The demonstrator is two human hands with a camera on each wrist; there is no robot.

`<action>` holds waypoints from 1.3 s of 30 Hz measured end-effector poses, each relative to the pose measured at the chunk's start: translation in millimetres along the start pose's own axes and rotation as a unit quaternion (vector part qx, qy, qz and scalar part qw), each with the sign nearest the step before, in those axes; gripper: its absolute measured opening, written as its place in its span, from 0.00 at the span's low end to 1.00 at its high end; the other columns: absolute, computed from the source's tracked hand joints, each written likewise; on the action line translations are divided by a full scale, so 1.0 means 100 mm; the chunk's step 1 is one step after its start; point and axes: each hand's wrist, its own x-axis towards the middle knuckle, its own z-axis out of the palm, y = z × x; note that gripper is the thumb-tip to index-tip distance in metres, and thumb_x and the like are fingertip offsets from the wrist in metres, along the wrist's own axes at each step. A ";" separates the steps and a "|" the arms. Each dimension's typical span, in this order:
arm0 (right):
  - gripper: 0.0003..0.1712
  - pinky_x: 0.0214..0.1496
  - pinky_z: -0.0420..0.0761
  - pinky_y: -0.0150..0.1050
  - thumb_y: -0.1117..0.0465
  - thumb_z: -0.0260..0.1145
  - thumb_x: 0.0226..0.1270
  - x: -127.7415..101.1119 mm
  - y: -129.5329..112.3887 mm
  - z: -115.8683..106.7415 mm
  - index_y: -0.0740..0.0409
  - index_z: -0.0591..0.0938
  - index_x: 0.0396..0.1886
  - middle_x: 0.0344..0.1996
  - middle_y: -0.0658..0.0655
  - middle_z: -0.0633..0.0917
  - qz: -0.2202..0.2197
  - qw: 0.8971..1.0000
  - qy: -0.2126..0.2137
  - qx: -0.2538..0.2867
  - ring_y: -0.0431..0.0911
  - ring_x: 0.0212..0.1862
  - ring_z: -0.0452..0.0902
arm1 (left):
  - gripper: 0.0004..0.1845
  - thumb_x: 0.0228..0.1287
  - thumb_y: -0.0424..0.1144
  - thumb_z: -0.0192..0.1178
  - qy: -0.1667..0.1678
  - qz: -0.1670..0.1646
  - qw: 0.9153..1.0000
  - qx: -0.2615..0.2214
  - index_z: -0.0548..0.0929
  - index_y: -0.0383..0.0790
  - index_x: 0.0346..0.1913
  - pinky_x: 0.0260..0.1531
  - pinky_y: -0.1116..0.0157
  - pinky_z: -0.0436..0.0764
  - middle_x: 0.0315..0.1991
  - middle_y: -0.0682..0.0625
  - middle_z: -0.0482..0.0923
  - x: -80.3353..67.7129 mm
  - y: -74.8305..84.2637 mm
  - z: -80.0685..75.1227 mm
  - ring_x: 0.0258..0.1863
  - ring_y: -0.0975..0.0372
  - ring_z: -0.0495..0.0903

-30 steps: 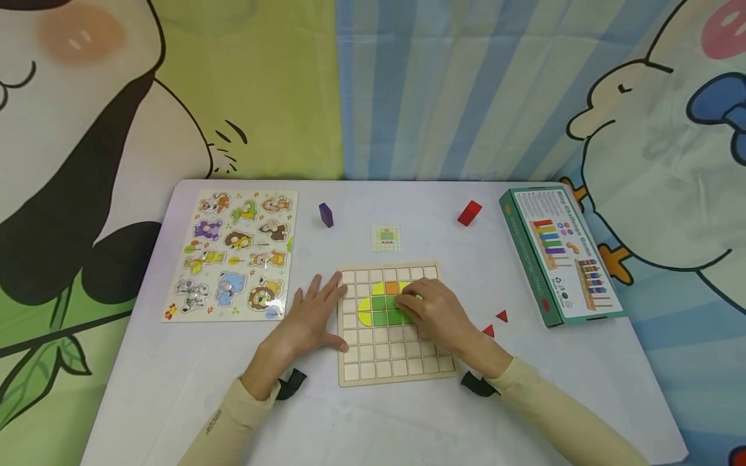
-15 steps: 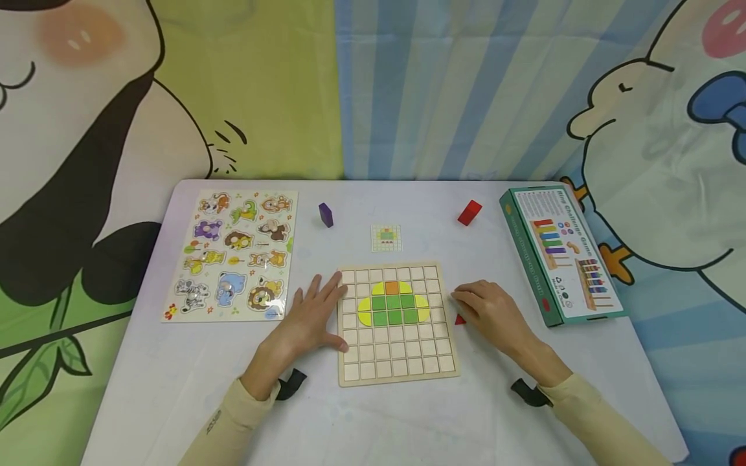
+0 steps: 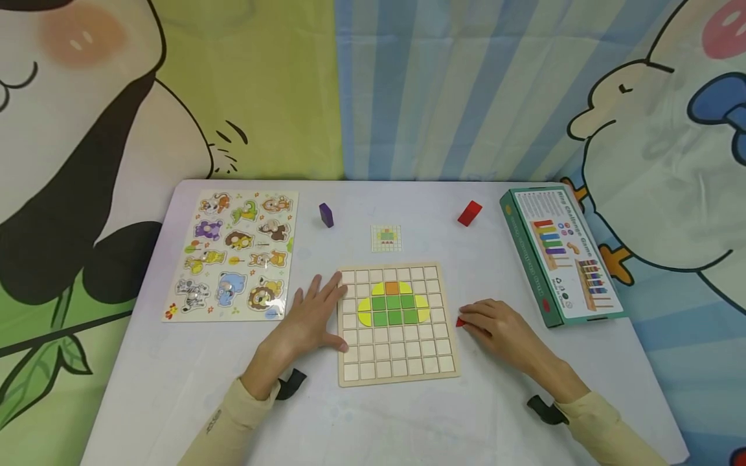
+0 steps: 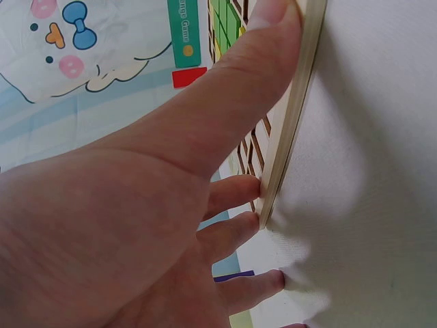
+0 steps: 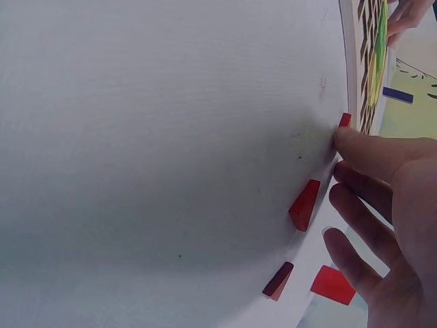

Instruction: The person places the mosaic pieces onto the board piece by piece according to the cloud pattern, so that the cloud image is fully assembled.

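Two hands: both mine to watch, and only the right one has moved.
Right hand (image 3: 501,327): a second ago it sat over the coloured tiles on the grid board (image 3: 397,372); half a second ago it had come off to the board's right; now it has drawn a little nearer me, down on the table (image 3: 408,427).
Right fingers: loosely extended, nothing gripped; in the wrist view one fingertip (image 5: 348,140) touches a red triangle piece (image 5: 345,120) lying just beside the board's right edge.
Other red triangles: one (image 5: 304,203) sits under the fingers, a darker one (image 5: 278,280) lies close by, both untouched.
Left hand (image 3: 311,317): unchanged, flat and spread, fingers (image 4: 235,191) pressed to the board's left edge.
Tiles (image 3: 393,303): green, yellow and orange shape now uncovered.
My reading: placing has paused; a red triangle looks like the next pick.
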 end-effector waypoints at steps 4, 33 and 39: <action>0.19 0.53 0.84 0.46 0.63 0.80 0.53 0.02 0.01 0.00 0.57 0.90 0.47 0.48 0.52 0.90 -0.005 1.000 0.005 0.004 0.47 0.51 0.83 | 0.64 0.39 0.51 0.83 0.002 0.002 1.000 0.001 0.59 0.40 0.79 0.74 0.30 0.44 0.84 0.46 0.41 0.00 0.00 0.00 0.82 0.39 0.38; 0.11 0.46 0.82 0.36 0.62 0.77 0.53 0.08 0.05 0.08 0.52 0.86 0.36 0.37 0.46 0.85 -0.029 0.999 0.030 0.001 0.40 0.44 0.78 | 0.63 0.39 0.52 0.83 0.001 0.003 1.000 -0.001 0.59 0.40 0.79 0.74 0.30 0.43 0.84 0.46 0.41 0.00 -0.01 0.01 0.82 0.39 0.38; 0.16 0.46 0.81 0.36 0.64 0.80 0.46 0.26 -0.09 0.08 0.54 0.86 0.37 0.38 0.48 0.85 -0.072 0.993 0.086 0.023 0.41 0.44 0.79 | 0.64 0.39 0.51 0.83 -0.004 -0.004 1.000 0.000 0.59 0.40 0.79 0.74 0.31 0.43 0.84 0.46 0.40 0.00 -0.01 0.01 0.82 0.40 0.37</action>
